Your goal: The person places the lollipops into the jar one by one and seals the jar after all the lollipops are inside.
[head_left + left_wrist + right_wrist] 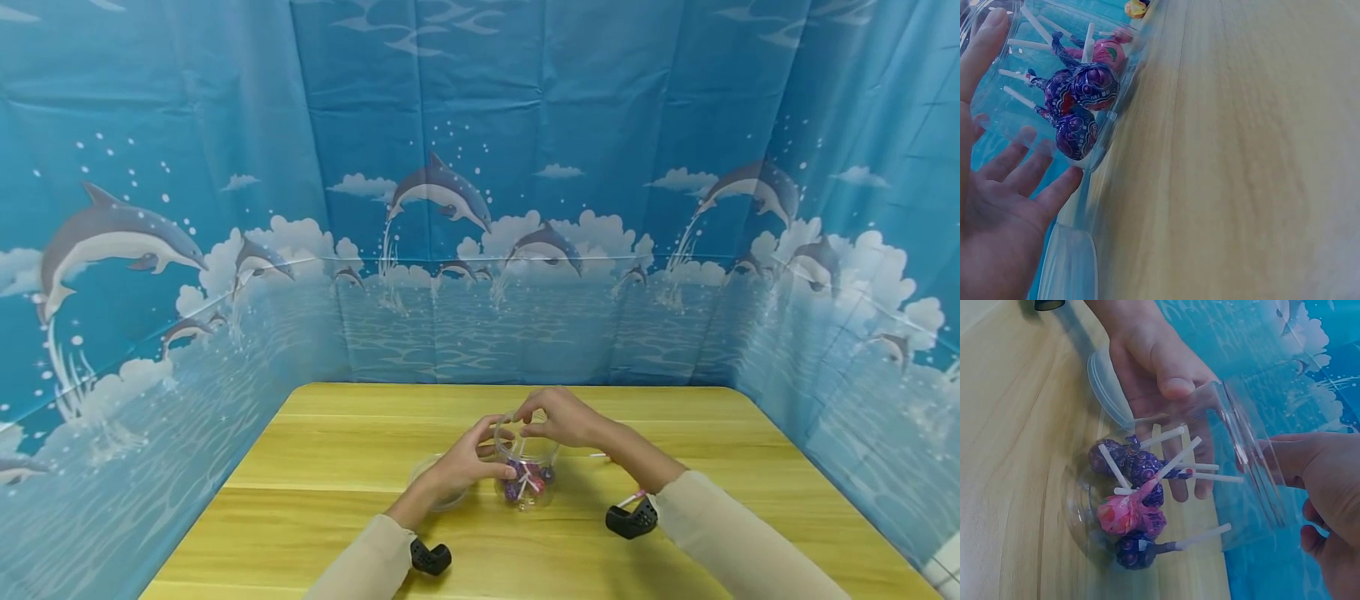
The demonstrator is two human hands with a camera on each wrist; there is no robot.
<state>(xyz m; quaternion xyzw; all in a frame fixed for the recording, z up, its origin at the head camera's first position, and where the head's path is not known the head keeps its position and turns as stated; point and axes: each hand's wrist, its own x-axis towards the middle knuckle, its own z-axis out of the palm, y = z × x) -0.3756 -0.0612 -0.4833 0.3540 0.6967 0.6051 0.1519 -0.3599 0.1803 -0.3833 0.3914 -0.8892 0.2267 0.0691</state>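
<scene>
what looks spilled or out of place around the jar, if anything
Nothing looks spilled or damaged. The clear jar holds lollipops, with its lid off to one side. A yellow-orange wrapped candy sits outside the jar, looking slightly stray, though that may be deliberate.

Purple and pink lollipops (1147, 492), blue dolphin-print curtain (480, 100)

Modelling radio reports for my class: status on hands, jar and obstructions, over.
Left hand holds clear jar; right hand at its rim. Jar open, wrapped lollipops inside. Clear lid left of jar; only right hand over the opening.
</scene>
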